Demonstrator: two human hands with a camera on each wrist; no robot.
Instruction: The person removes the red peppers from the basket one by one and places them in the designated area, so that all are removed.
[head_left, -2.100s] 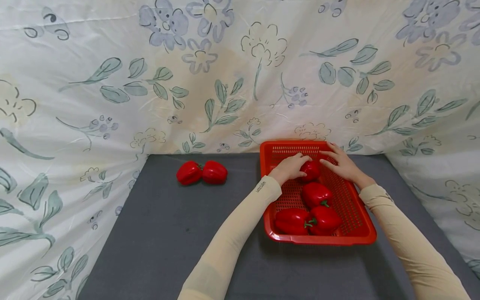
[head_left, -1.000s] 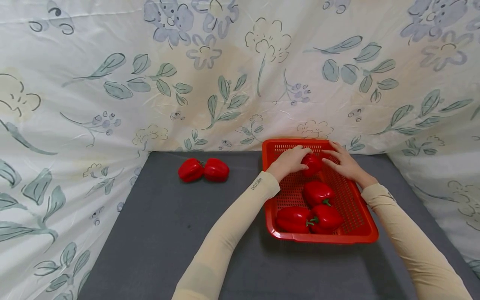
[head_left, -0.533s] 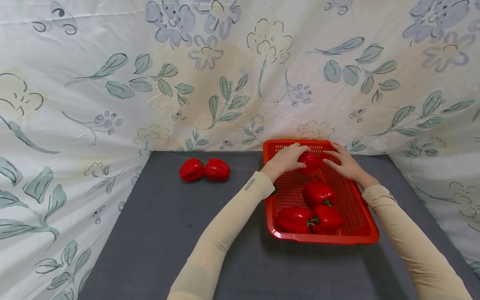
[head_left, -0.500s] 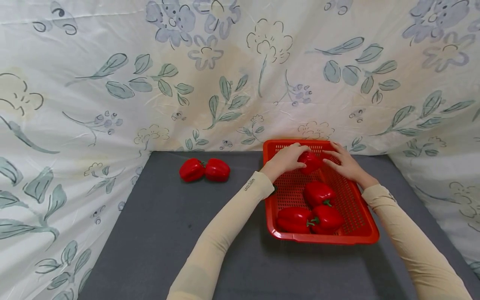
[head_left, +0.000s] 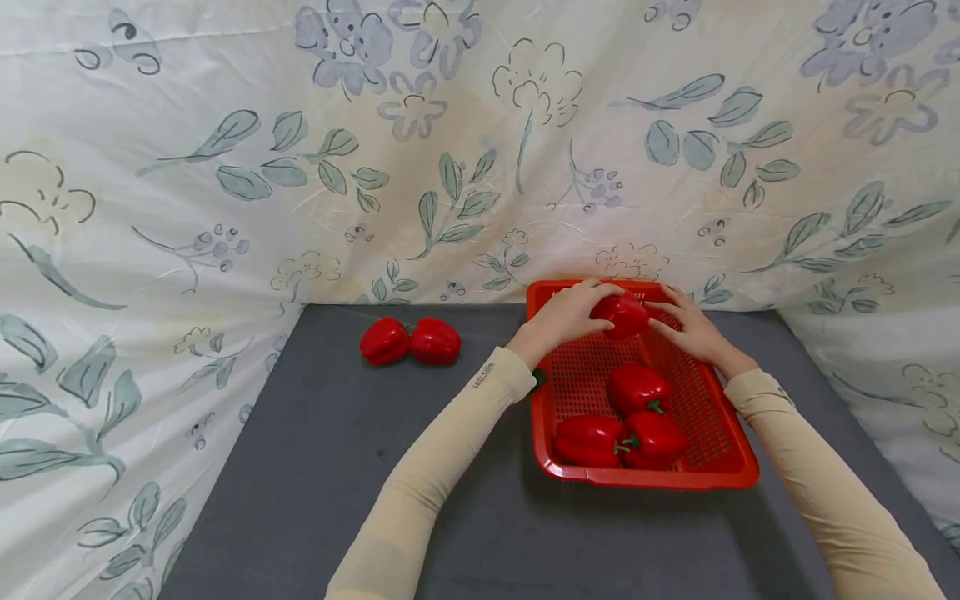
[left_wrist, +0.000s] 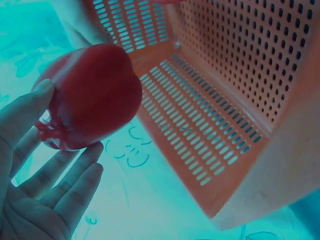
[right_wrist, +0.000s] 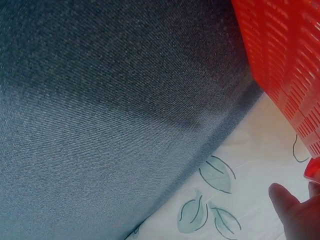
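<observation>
My left hand [head_left: 564,315] grips a glossy red bell pepper [head_left: 624,315] over the far end of a red perforated basket [head_left: 645,478]. In the left wrist view, thumb and fingers hold that bell pepper [left_wrist: 95,95] around one end, with the basket [left_wrist: 175,115] beside it. My right hand [head_left: 693,333] lies across the basket's right rim, fingers extended towards the held pepper; whether they touch it I cannot tell. Only part of this right hand [right_wrist: 302,215] shows in the right wrist view. Three more red bell peppers [head_left: 637,387] with green stems lie in the basket's near half.
Two red bell peppers [head_left: 435,340] lie side by side, left of the basket, on the dark grey tabletop [head_left: 360,467]. A floral cloth [head_left: 450,167] hangs behind the table and along its sides.
My left hand has lifted the pepper from the basket floor and drawn it slightly up, tilting it. My right hand stays at the right rim. The other peppers have not moved.
</observation>
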